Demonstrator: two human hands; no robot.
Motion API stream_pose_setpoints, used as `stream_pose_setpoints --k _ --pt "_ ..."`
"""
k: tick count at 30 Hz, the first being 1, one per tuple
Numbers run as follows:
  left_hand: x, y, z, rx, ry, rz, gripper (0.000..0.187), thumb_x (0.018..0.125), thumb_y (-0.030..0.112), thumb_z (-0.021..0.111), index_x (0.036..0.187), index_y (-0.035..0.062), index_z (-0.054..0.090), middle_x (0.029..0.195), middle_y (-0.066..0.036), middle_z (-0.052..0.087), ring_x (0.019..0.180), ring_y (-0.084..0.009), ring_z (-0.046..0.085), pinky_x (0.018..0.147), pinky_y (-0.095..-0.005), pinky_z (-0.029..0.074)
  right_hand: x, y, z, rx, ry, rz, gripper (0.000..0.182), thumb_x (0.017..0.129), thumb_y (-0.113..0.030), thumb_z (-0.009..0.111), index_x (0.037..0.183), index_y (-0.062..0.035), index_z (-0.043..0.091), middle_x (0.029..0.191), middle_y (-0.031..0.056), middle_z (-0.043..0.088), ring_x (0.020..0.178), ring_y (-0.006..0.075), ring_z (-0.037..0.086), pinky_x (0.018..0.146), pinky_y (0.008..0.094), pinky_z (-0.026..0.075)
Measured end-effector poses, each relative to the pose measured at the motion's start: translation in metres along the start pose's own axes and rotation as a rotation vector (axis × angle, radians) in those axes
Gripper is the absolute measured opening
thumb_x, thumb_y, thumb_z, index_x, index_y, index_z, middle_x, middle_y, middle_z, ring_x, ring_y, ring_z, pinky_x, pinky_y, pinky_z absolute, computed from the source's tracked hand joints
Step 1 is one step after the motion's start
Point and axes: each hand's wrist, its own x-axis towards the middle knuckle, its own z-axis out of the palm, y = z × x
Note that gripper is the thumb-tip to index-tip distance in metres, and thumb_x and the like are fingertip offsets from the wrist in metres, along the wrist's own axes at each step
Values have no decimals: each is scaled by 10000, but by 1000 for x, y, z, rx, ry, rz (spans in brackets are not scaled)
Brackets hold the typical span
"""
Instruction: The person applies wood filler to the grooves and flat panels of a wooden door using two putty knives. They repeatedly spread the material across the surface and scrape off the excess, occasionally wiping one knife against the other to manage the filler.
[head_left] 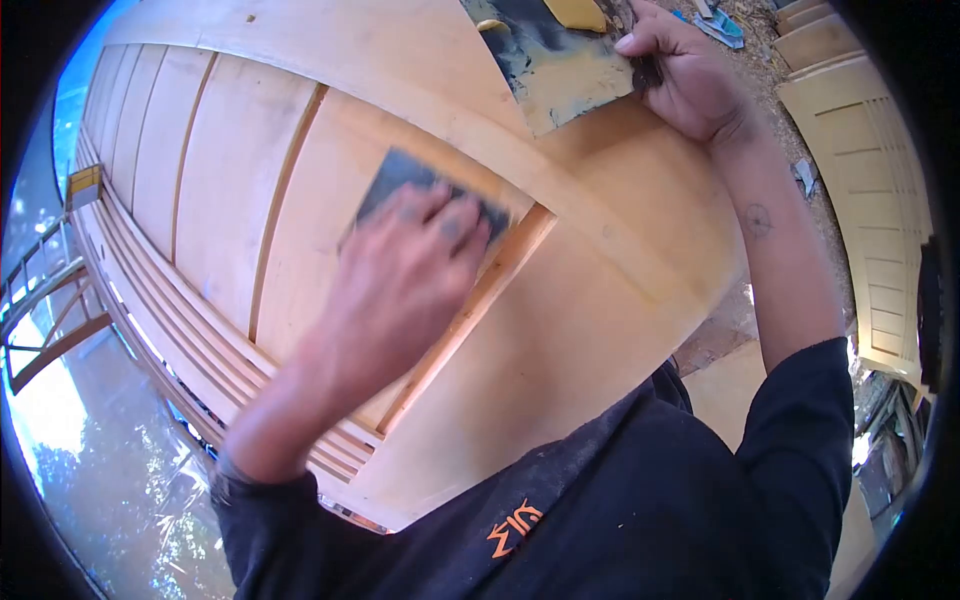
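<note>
My left hand (410,260), slightly blurred, grips a dark, flat rectangular blade (385,178) with its fingers over it. The blade lies against the top corner of a recessed panel in a pale wooden door (510,370), beside the groove along the panel's end. My right hand (695,85) holds the edge of a flat plate (570,85), its thumb on top. Dark stains and smears of tan paste cover the plate, and a yellowish lump (577,14) sits at its upper edge.
Long slats (190,340) run along the door's left side, with a small yellowish block (85,185) at their far end. Another panelled door (870,200) stands at the right. Blue scraps (722,28) lie on the ground at the top right. A metal frame (50,300) is at the far left.
</note>
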Motion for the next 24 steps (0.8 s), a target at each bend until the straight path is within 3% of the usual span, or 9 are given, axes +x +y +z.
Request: stream_pose_setpoints --k 2,4,10,14,20,24 --pt "-33 16 -3 -33 -125 -21 320 708 34 546 1013 42 645 1096 -101 600 1108 -259 525 951 -398 425 2 2 -20 -5 -41 -16 409 689 79 446 1089 11 492 942 85 586 831 174 603 763 275 514" --pt "-51 18 -19 -110 -268 -14 267 737 83 552 976 -10 625 1038 -121 596 1044 -271 551 918 -422 438 -3 -1 -1 -13 38 -7 381 689 84 441 1057 5 503 909 71 577 795 160 594 743 271 512" --pt "-3 10 -30 -60 93 28 338 692 15 538 1016 33 630 1067 -106 613 1044 -279 567 919 -398 444 -7 5 -3 23 154 -53 205 706 91 479 870 -23 521 835 58 546 730 171 572 698 282 506" --pt "17 9 -15 -1 123 69 350 687 21 543 1028 33 619 1074 -103 607 1055 -274 558 906 -385 447 -6 2 1 89 158 -65 151 713 97 505 781 -38 498 799 68 528 726 191 570 683 295 508" --pt "19 7 -5 -2 143 117 258 728 63 555 966 -7 628 1033 -116 597 1020 -272 557 907 -386 436 -5 4 -1 102 169 -66 162 706 104 504 776 -41 491 794 74 522 708 207 577 674 326 530" --pt "-3 12 19 18 109 57 339 706 48 547 1033 25 631 1097 -103 590 1084 -285 535 939 -400 434 -3 5 -1 78 118 -54 166 699 108 492 789 -31 488 807 76 524 716 209 588 678 319 540"
